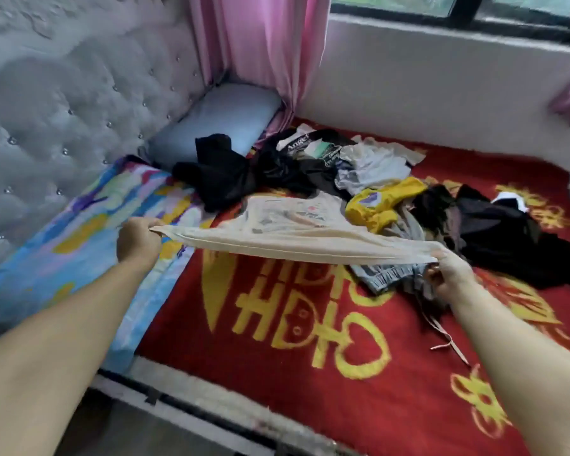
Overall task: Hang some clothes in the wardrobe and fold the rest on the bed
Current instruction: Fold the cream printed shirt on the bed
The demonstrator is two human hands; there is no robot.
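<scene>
Two bare forearms are seen nearest the camera, reaching out over the bed [310,357], which is covered by a red blanket [270,383] with yellow motifs. The left hand [139,240] is clenched on one end of a cream garment [287,225]; the right hand [448,274] pinches the other end. The garment is held stretched between them just above the blanket, its far part draped toward the pile of clothes [359,179]. It is judged light, thin and limp: no shape is kept unless it is supported, so the two corners of one hem are the sensible holds, as taken here. It is not thought slippery or fragile. A faint print is visible on it but cannot be read. On a dark garment [306,149] in the pile, the word "Angel" is legible; smaller lettering beside it is too blurred. A yellow garment [379,200] bears a badge whose text cannot be made out.
</scene>
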